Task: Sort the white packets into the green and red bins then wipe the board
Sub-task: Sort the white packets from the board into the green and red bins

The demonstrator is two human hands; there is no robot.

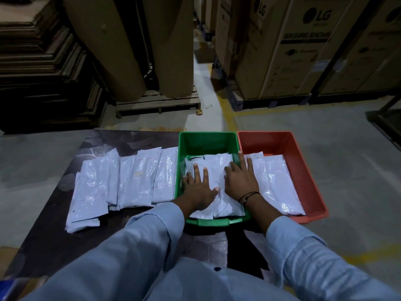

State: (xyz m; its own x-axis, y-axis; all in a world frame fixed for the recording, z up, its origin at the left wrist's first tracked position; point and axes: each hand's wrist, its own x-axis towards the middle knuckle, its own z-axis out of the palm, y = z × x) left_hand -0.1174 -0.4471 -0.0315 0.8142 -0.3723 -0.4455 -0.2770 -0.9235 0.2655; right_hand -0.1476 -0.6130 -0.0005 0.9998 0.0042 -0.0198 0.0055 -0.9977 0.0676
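- left hand (pixel 198 187): released, fingers straight and spread; pressing flat on the binned packets (pixel 217 168) in the green bin (pixel 208 135)
- right hand (pixel 240 181): likewise flat, grasping nothing; fingertips over that bin's right wall, toward the red bin (pixel 264 134)
- unsorted white packets (pixel 130 181): a row on the worktop (pixel 43 224), left of both my hands; long axes pointing away from me; my left hand is nearer
- writing: "LG", "WASHING MACHIN…" on cartons (pixel 303 61); packet labels unreadable
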